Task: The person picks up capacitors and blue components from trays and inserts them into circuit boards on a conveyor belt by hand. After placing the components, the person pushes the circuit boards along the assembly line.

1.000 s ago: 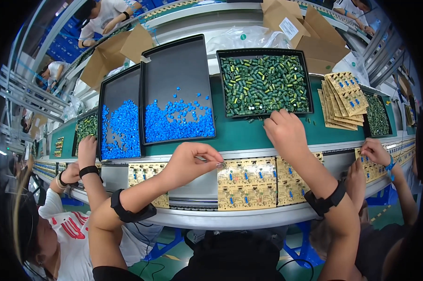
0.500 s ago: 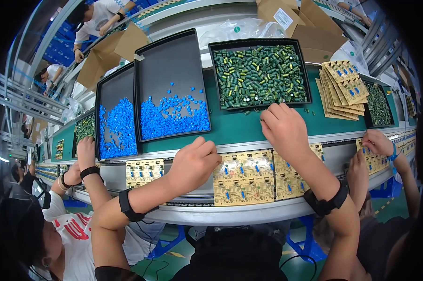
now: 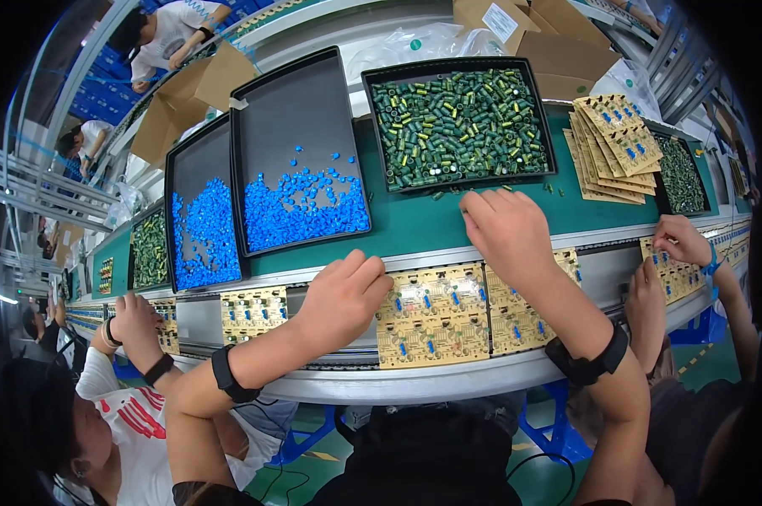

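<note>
My left hand (image 3: 343, 299) is closed over the left edge of a tan circuit board (image 3: 436, 316) with blue parts on it. Its fingertips are bunched together, and anything between them is hidden. Over a second circuit board (image 3: 520, 320), my right hand (image 3: 507, 232) reaches up to the green mat just below a black tray (image 3: 461, 184) of green cylindrical capacitors (image 3: 457, 122). Those fingers are curled and pressed together too; what they hold, if anything, cannot be made out. A few loose capacitors (image 3: 549, 189) lie on the mat beside that hand.
Two black trays of blue disc-shaped parts (image 3: 305, 207) (image 3: 204, 228) stand at the left. A stack of circuit boards (image 3: 613, 152) sits at the right. Boards lie along a conveyor rail (image 3: 339, 364). Co-workers' hands (image 3: 136, 329) (image 3: 683, 240) work on both sides.
My hands stay nearly in place, while the whole view shifts slightly. The left co-worker's hand has come down from the far tray to the boards.
</note>
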Demonstrator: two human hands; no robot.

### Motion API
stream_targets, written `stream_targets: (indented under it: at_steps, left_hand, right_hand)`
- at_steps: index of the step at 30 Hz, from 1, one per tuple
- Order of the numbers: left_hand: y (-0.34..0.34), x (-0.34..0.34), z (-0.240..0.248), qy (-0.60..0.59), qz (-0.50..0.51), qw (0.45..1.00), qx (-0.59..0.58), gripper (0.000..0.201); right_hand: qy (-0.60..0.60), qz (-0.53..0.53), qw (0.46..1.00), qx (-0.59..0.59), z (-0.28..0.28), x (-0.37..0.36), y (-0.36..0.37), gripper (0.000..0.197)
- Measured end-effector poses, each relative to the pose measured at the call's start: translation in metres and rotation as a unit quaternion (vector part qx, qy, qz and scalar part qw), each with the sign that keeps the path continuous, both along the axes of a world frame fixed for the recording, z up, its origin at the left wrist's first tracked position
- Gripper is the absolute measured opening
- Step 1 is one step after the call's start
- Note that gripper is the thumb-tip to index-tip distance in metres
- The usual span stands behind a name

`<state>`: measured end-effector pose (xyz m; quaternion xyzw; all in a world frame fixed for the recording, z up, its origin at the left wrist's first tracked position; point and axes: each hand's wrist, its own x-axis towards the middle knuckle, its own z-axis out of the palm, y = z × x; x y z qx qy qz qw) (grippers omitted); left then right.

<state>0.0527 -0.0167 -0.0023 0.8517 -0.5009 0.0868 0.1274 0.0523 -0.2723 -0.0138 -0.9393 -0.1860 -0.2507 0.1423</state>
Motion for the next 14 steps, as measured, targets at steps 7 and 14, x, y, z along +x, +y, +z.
stream_targets:
  at_steps: [7,14]
  left_hand:
    - [-0.002,-0.003,0.008,-0.026,-0.002,0.997,0.076,0.015]
    - [-0.003,-0.006,0.012,-0.035,-0.008,0.993,0.114,0.02]
  right_hand:
    - [0.01,0.018,1.0,0.001,0.004,-0.003,0.004,0.013]
    - [0.024,0.023,0.999,0.005,0.004,-0.005,0.005,0.012]
